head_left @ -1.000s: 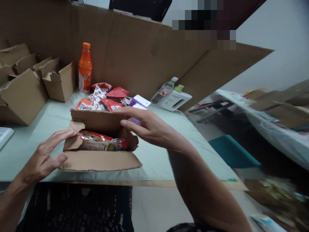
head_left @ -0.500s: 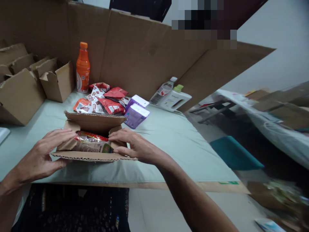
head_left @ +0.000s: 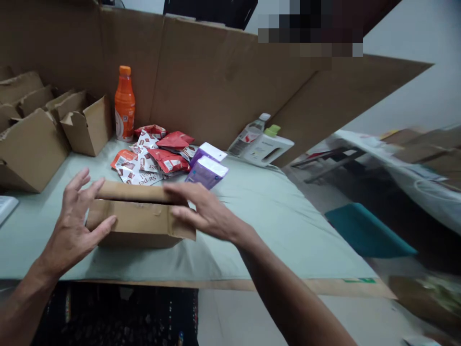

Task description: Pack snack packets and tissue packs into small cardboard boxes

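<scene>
Box (head_left: 135,218) between apparently inward-facing hands (head_left: 74,228)

From where I'm standing I can see a small plain brown cardboard box (head_left: 140,226), longer than it is deep, sitting near the front edge of the surface (head_left: 259,230) with a long side facing forward. Its near flap (head_left: 131,216) leans over the top, faintly scuffed toward the right, and its right end juts out past the wall beneath. The far flap (head_left: 131,191) shows behind it, with a narrow dark gap between the two. The inside is hidden.
</scene>
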Tool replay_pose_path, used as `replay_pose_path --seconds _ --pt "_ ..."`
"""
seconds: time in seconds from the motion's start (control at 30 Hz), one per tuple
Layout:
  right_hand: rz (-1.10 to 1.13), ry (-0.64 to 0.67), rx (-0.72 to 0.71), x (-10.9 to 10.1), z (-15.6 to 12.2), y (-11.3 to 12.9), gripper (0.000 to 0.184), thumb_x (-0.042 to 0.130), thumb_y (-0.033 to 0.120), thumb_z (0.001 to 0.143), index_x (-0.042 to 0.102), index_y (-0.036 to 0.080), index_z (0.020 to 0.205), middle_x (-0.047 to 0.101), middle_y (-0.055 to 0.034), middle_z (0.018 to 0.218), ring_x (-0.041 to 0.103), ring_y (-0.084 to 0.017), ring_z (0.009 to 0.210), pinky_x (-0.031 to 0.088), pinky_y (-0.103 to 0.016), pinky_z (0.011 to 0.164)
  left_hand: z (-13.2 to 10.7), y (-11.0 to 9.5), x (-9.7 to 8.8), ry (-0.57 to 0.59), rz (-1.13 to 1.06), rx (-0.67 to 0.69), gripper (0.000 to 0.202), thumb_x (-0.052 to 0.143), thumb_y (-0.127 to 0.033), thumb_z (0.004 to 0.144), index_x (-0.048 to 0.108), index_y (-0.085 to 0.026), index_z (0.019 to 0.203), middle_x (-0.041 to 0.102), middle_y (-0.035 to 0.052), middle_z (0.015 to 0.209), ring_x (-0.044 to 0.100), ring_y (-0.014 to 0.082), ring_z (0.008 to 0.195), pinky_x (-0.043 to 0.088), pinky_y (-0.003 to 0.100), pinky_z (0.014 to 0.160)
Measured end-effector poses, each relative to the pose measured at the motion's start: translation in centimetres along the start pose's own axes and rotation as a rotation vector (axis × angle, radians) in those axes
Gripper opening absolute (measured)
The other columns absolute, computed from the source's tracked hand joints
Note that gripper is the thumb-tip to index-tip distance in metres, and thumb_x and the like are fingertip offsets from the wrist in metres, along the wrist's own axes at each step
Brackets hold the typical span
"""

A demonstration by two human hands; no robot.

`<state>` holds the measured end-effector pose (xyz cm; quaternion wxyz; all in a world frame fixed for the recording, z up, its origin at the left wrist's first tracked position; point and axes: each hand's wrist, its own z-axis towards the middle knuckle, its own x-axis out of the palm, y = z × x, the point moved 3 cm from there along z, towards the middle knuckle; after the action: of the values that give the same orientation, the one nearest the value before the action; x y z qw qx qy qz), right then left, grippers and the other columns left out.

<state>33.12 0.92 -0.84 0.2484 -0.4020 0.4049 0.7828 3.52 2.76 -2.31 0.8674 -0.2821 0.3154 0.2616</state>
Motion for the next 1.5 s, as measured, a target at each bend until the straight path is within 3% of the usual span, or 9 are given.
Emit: replay_pose_path --seconds 0.2,0.33,0.5,0.9,1.0,1.13,1.23,1.33,1.5 --pt "-0.110 0.045 -0.065 1.2 -2.9 0.5 0.046 0.045 0.035 0.110 0.051 0.029 0.155 0.060 -0.0102 0.153 0.053 -0.027 0.142 0.049 -0.052 0.112 0.1 1.1 1.6 0.270 -0.076 0.147 0.037 0.045 -0.028 0.105 0.062 -0.028 0.139 0.052 0.0058 0.157 0.039 0.0324 0.153 0.045 0.054 0.121" --pt "-0.234 0.160 -0.107 1.1 -2.6 0.6 0.042 0.047 0.041 0.108 0.060 0.034 0.148 0.049 -0.0084 0.163 0.038 -0.033 0.153 0.041 -0.060 0.117 0.3 1.4 2.1 0.259 -0.063 0.170 0.036 0.044 -0.028 0.105 0.070 -0.020 0.130 0.059 0.0110 0.150 0.043 0.0345 0.149 0.050 0.054 0.116" --pt "-0.195 0.305 -0.163 3.0 -1.7 -0.1 0.096 0.058 0.081 0.088 0.037 0.026 0.164 0.022 -0.0188 0.174 0.017 -0.044 0.160 0.029 -0.067 0.123 0.0 1.8 2.0 0.245 -0.060 0.188 0.037 0.044 -0.028 0.105 0.070 -0.018 0.130 0.059 0.0122 0.150 0.044 0.0342 0.148 0.051 0.053 0.114" --pt "-0.162 0.411 -0.180 2.0 3.7 -0.4 0.076 0.076 0.059 0.087 0.054 0.029 0.153 0.026 -0.0172 0.173 0.021 -0.041 0.158 0.033 -0.067 0.117 1.0 3.1 0.8 0.199 -0.070 0.106 0.031 0.052 -0.033 0.101 0.075 -0.027 0.121 0.066 0.0054 0.145 0.052 0.0325 0.143 0.043 0.054 0.121" --pt "-0.162 0.395 -0.165 1.1 1.6 0.8 0.071 0.076 0.053 0.089 0.057 0.028 0.152 0.028 -0.0201 0.171 0.027 -0.043 0.154 0.038 -0.068 0.112 0.3 1.4 0.9 0.190 -0.078 0.131 0.031 0.055 -0.030 0.099 0.073 -0.033 0.125 0.065 0.0021 0.146 0.051 0.0324 0.143 0.041 0.055 0.122" --pt "-0.109 0.311 -0.052 -1.4 -7.7 1.0 0.068 0.076 0.050 0.087 0.060 0.030 0.150 0.032 -0.0179 0.169 0.031 -0.041 0.153 0.036 -0.065 0.115 -0.8 -3.3 3.2 0.274 -0.187 0.184 0.047 0.053 -0.033 0.102 0.055 -0.045 0.147 0.042 -0.0036 0.167 0.041 0.0316 0.153 0.045 0.053 0.121" --pt "-0.176 0.120 0.236 -4.8 -17.0 -2.5 0.065 0.072 0.051 0.089 0.059 0.036 0.151 0.033 -0.0130 0.170 0.037 -0.041 0.151 0.037 -0.064 0.116 0.2 -5.8 6.0 0.273 -0.260 0.189 0.057 0.051 -0.042 0.104 0.037 -0.046 0.160 0.015 -0.0021 0.177 0.033 0.0353 0.158 0.042 0.058 0.122" --pt "-0.310 -0.078 0.608 -8.9 -24.1 -9.1 0.056 0.072 0.055 0.087 0.071 0.032 0.138 0.045 -0.0144 0.163 0.048 -0.042 0.143 0.040 -0.063 0.115 1.7 -5.2 10.3 0.320 -0.230 0.229 0.054 0.051 -0.041 0.104 0.042 -0.041 0.158 0.024 0.0021 0.175 0.029 0.0357 0.159 0.040 0.059 0.123" --pt "-0.419 -0.457 1.164 -14.9 -25.0 -21.8 0.054 0.083 0.049 0.071 0.081 0.022 0.118 0.066 -0.0211 0.133 0.059 -0.050 0.126 0.045 -0.068 0.102 0.5 -0.3 18.4 0.506 -0.060 0.248 0.050 0.056 -0.044 0.099 0.064 -0.023 0.143 0.047 0.0183 0.162 0.043 0.0417 0.151 0.050 0.060 0.114"
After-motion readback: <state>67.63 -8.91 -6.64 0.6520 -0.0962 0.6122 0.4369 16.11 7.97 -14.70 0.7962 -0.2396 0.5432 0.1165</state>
